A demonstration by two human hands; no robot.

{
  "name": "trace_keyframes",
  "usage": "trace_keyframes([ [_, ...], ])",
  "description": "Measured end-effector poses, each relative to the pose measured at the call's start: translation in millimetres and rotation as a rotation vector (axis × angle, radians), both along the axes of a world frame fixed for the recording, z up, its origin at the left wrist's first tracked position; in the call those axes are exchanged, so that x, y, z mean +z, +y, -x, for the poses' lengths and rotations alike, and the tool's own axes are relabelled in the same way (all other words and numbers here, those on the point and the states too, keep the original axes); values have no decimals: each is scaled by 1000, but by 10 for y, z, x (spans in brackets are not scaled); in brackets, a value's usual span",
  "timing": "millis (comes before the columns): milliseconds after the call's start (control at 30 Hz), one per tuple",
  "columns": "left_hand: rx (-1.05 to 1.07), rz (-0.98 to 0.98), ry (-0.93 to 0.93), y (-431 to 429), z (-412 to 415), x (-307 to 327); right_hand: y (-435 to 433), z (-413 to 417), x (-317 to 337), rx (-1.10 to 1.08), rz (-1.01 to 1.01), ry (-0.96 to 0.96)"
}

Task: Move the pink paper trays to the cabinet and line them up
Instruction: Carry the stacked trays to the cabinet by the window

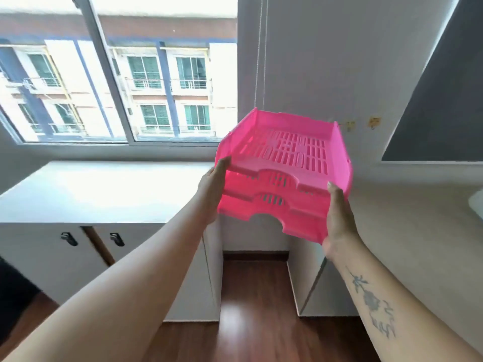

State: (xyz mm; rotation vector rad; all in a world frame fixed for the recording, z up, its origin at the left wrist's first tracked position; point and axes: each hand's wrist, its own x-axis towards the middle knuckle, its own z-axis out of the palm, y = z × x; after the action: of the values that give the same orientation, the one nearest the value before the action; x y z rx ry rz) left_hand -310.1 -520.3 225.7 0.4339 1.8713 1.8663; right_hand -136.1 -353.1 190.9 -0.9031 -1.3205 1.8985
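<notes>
We are gripping the stacked pink trays with left hand and right hand; the cabinet top is lying at nine o'clock, nearer our left.

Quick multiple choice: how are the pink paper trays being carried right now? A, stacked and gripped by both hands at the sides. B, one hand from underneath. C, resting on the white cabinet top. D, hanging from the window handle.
A: the pink trays sit stacked, left hand and right hand gripping opposite sides in the air.
</notes>
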Motion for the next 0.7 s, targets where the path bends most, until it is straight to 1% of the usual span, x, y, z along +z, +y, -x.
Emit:
trace_keyframes([
  [67, 114, -35, -33, -296, 192, 6, -187, 280, 44, 67, -22, 6],
  [133, 174, -58, -47, -587, 379, -11, -395, 552, 72, 132, -46, 12],
  [267, 216, -119, -32, -1174, 721, -78, -829, 1077, 96, 261, -106, 24],
  [433, 313, -97, -52, -1800, 1248, -219, -1375, 1719, 30, 357, -134, 45],
  [533, 334, -77, -61, -2050, 1608, -346, -1611, 2128, -148, 388, -140, 24],
  [700, 317, -46, -111, -2441, 2324, -563, -2040, 2841, -380, 376, -142, -31],
])
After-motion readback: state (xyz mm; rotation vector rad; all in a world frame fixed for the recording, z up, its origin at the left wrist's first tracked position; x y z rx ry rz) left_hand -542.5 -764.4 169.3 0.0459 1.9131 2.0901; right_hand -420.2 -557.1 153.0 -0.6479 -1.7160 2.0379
